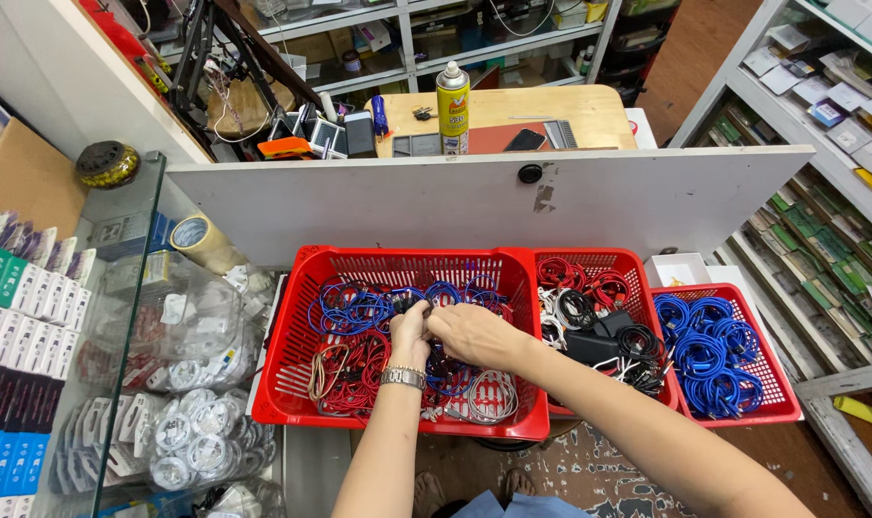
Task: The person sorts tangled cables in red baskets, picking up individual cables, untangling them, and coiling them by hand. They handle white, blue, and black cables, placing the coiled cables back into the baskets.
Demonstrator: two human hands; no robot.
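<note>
Cables, blue and red and tangled together, fill the large red basket, and both hands work at one spot in the middle of that heap. The left hand, with a metal watch on its wrist, has its fingers pinched narrowly on a dark bit of cable, and the right hand meets it from the other side, its fingertips closed on the same piece. The two grips touch each other above the pile.

Just beyond the grip lie coils of blue cable against the far wall of the basket. Below it and toward the person, red cables mix with a few white ones. A tan loop rests off to the left of the grip, near the basket's side.

Right of the grip stands a second red basket with red, white and black cables and a black adapter. Farther right, a third basket holds bundled blue cables.

Well beyond the grip, behind a white board, a table carries a yellow spray can. A roll of tape sits far to the left on a glass case.
</note>
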